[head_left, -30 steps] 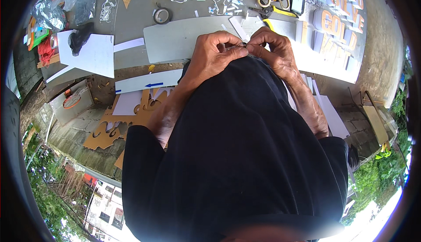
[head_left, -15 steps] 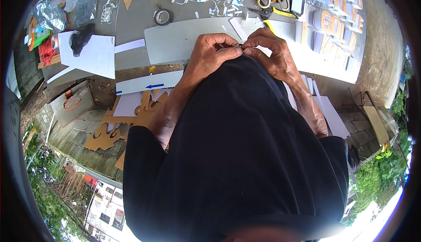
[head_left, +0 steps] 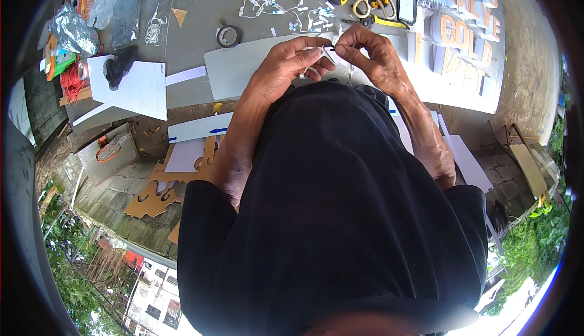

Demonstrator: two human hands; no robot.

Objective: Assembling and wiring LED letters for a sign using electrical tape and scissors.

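Above the table's near edge, my left hand [head_left: 291, 62] and my right hand [head_left: 374, 59] meet with thumbs and forefingers pinched. Between their fingertips is a small black strip [head_left: 330, 47], too small to identify surely. A thin white wire [head_left: 311, 68] runs along my left fingers, and another strand seems to hang below the right fingertips. Under both hands lies a long pale sheet [head_left: 234, 71]. Beyond them, strings of small white light modules on wire [head_left: 267, 7] lie loose on the grey table [head_left: 201, 7].
A roll of black tape [head_left: 229, 36] lies left of the modules. Scissors [head_left: 361, 4], a yellow-and-black cutter [head_left: 389, 23] and a dark phone-like slab [head_left: 407, 0] are at the back right. Raised block letters [head_left: 453, 31] stand further right. Plastic bags [head_left: 74, 30] and cut white sheets [head_left: 140, 86] are left.
My hands have lifted slightly away from my shirt toward the table. The black strip and white wire now show between my fingers. The view has shifted slightly.
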